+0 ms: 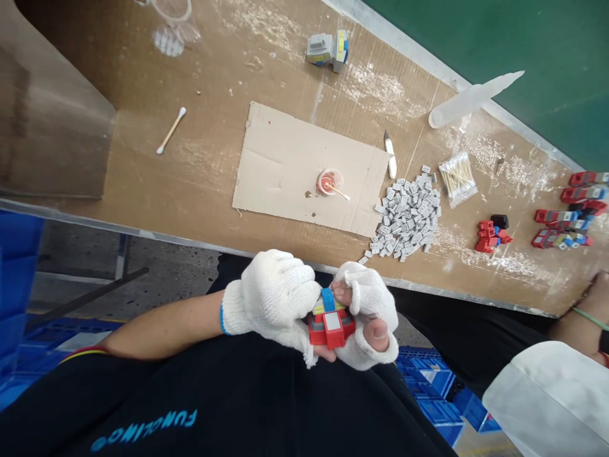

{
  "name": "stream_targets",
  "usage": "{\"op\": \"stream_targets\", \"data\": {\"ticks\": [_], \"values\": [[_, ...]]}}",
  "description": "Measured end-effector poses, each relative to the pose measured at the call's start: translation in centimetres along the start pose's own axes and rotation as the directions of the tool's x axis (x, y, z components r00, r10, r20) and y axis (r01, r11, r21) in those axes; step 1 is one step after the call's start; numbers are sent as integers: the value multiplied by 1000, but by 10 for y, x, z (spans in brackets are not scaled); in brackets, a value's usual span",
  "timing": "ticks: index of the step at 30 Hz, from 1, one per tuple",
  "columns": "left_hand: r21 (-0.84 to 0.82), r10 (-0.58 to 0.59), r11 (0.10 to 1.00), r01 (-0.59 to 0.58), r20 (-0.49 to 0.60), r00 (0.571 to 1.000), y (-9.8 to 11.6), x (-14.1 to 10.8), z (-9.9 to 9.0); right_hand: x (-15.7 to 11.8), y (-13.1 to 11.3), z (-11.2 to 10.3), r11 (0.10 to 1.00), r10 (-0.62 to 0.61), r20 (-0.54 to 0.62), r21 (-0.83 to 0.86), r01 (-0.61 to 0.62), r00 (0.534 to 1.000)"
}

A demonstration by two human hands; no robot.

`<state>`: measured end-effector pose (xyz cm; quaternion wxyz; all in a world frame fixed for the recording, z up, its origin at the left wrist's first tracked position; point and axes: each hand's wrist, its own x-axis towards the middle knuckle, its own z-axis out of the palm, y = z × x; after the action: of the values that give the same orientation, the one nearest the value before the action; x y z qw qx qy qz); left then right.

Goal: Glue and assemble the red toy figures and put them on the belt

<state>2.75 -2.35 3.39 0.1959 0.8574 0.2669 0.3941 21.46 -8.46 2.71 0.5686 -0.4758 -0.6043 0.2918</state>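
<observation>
Between my two gloved hands, just off the table's near edge, is a red, blue, yellow and grey toy robot part (332, 325). My left hand (276, 301) is closed on its left side, with a bare fingertip under it. My right hand (368, 317) grips the right side; its thumb and a fingertip stick out of the white knit glove. Beyond my hands, a sheet of cardboard (280, 165) carries a small cup of reddish liquid (327, 181), with a cotton swab (340, 192) leaning in it. Right of the sheet is a pile of small grey plastic pieces (408, 216).
A craft knife (390, 155), a bag of swabs (457, 178) and a white squeeze bottle (471, 101) lie farther back. Red toy parts (490, 236) are at right, a grey toy part (327, 49) at the back, a loose swab (171, 131) at left. Another person's white cap (547, 400) shows lower right.
</observation>
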Motion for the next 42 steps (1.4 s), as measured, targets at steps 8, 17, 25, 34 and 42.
{"op": "stream_targets", "data": {"ticks": [8,17,25,34,42], "values": [[-10,22,1000,-22,27,999,-2,-4,0,-2,1,0,1000,-25,-12,-16,25,1000],[17,19,1000,-19,-25,999,0,0,-1,1,-1,1,998,-27,3,-60,27,1000],[13,15,1000,-16,36,999,-1,-7,-1,3,-2,0,1000,-23,17,4,23,1000],[6,-1,1000,1,18,1000,0,-7,-1,-2,-1,0,1000,3,2,27,-3,1000],[2,9,1000,-9,9,1000,-1,-5,-2,-2,0,2,1000,-8,-13,28,9,1000]]}}
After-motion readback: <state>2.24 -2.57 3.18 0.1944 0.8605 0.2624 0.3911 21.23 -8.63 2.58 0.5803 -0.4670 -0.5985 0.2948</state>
